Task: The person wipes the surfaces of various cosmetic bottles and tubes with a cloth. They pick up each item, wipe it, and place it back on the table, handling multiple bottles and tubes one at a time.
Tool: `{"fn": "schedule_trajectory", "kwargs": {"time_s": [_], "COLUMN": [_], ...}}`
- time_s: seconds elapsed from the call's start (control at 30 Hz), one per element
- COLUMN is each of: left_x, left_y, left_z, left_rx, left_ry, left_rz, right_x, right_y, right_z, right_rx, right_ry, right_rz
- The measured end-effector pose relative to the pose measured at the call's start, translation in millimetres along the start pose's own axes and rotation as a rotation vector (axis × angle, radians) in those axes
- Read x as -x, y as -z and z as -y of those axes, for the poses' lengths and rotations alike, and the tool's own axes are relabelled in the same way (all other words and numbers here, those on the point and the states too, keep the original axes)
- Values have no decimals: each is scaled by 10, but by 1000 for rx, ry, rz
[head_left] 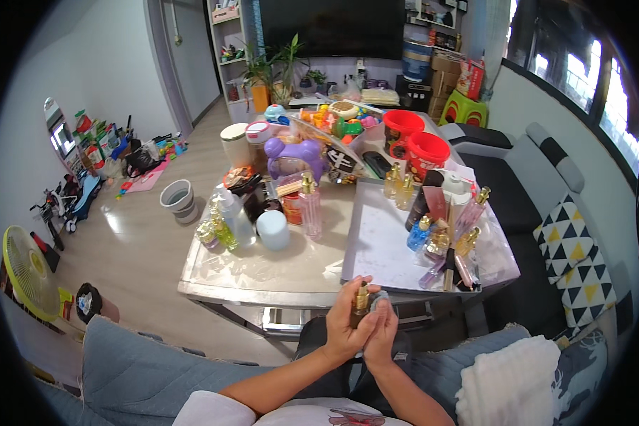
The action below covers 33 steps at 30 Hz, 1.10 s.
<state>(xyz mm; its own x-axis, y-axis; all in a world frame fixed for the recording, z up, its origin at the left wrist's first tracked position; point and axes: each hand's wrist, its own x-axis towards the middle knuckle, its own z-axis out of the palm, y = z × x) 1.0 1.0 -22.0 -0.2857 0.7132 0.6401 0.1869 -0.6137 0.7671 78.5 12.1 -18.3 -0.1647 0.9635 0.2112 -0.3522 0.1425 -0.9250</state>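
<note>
1. Grey flooring (131, 248) spreads across the room's left side. A yellow-green fan (30, 273) stands there with its face turned inward, probably to send air toward the seating. A grey-and-white bucket (179, 202) sits beside the table.

2. On the table (277, 273), a pump bottle (228, 206), a light blue container (272, 229) and a pink ribbed bottle (311, 213) stand upright, each seemingly steady on its own base.

3. Just off the table's near edge, the left hand (343, 319) wraps its fingers around a small gold-capped bottle (362, 297), cap upward, a grip that likely keeps it from turning. Its lower part is mostly hidden.

4. Close against it, the right hand (383, 330) is closed over a bunched grey cloth (378, 296); the bracing between 2 palms probably steadies the bottle.

5. To the right, a shallow tray (376, 241) gathers bottles, including a blue bottle (419, 234); its raised rim presumably stops them rolling off. Behind it stand 2 red buckets (429, 150).

6. Farthest right, 2 patterned cushions (582, 284) rest on the dark sofa (500, 199), likely for leaning on.
</note>
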Motion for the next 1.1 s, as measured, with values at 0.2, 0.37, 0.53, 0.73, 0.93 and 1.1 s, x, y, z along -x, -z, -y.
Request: {"fn": "schedule_trajectory", "kwargs": {"time_s": [0.2,0.37,0.53,0.73,0.93,1.1], "left_x": [51,-15,-106,-132,-199,-183], "left_y": [-59,-30,0,127,206,312], "left_z": [7,5,-40,84,90,98], "left_rx": [-109,-167,-174,-419,-468,-473], "left_ry": [28,-27,-14,-338,-527,-529], "left_rz": [-109,-150,-184,-49,43,88], "right_x": [35,130,207,251,261,305], "right_y": [3,-1,-86,-23,6,7], "right_z": [-82,-96,-112,-148,-80,-97], "right_rx": [-85,-233,-246,-361,-360,-326], "right_ry": [-130,-209,-274,-362,-463,-479], "right_rz": [-100,-66,-114,-100,-103,-62]}}
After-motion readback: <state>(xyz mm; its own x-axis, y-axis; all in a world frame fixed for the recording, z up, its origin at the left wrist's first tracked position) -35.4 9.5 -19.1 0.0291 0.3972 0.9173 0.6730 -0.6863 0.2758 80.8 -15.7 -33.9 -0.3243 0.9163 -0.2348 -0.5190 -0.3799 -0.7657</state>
